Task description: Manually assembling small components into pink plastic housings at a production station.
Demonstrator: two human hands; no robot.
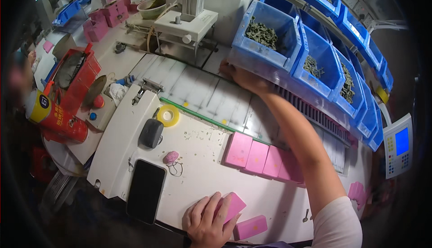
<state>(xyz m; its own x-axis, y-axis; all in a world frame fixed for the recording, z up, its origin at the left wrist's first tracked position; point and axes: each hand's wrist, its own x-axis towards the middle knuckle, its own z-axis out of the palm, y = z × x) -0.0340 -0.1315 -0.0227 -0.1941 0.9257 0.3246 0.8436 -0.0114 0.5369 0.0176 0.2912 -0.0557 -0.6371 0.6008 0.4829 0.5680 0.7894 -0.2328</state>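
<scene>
Near the front edge, my left hand [209, 216] is closed over a pink rectangular block [235, 207], with its fingers on top and its thumb along the side. A second pink block [252, 227] lies just right of that hand. My right arm stretches far across the table, past the blue bins. My right hand [228, 69] is at the back, beside the white press-like machine [191, 21] and the far end of the pale slatted strip [198, 93]. Its fingers are dark and partly hidden, so what they hold, if anything, does not show.
Several pink blocks [258, 157] stand in a row below the strip. Blue bins [270, 36] with small greenish pieces rise at right. A phone [146, 191], dark case [151, 133], yellow tape roll [168, 115] and red spray can [60, 120] lie or stand at left.
</scene>
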